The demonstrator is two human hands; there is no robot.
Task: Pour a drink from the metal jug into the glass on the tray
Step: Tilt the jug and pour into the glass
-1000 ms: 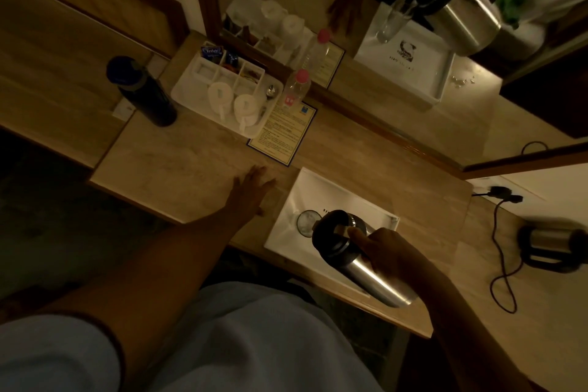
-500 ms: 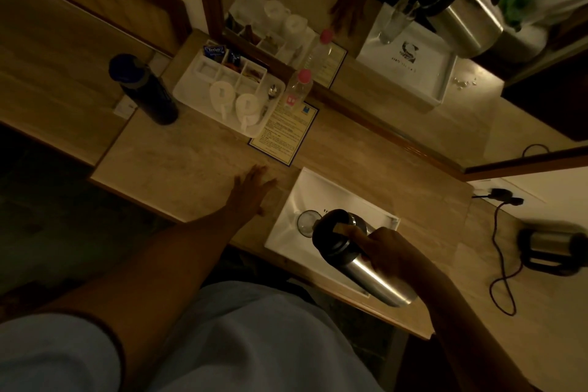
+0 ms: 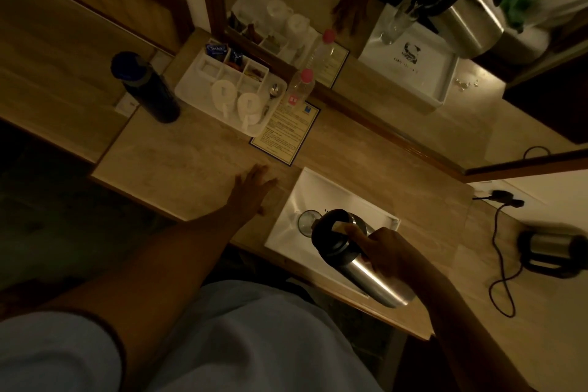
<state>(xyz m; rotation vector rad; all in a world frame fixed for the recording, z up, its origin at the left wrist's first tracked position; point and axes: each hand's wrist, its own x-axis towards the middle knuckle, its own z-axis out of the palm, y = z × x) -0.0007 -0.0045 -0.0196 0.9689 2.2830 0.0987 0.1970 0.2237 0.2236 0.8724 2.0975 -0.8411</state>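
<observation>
A steel jug [image 3: 369, 274] with a black lid is tilted over the white tray [image 3: 321, 191], its lid end right beside the glass [image 3: 306, 222]. My right hand [image 3: 391, 251] grips the jug near the lid, thumb on the lid's lever. The glass stands upright at the tray's left side, partly hidden by the jug's lid. No liquid stream can be made out in the dim light. My left hand [image 3: 251, 191] lies flat on the wooden counter, fingers spread, just left of the tray.
A dark flask [image 3: 146, 87] stands far left. A white organiser [image 3: 194, 89] holds two cups and tea sachets, with a pink-capped bottle [image 3: 300, 89] and a printed card [image 3: 286, 134] beside it. An electric kettle [image 3: 553, 248] and cord [image 3: 502, 267] sit at right. A mirror backs the counter.
The jug, the glass and both hands hold nearly the same places; only the camera shifts slightly.
</observation>
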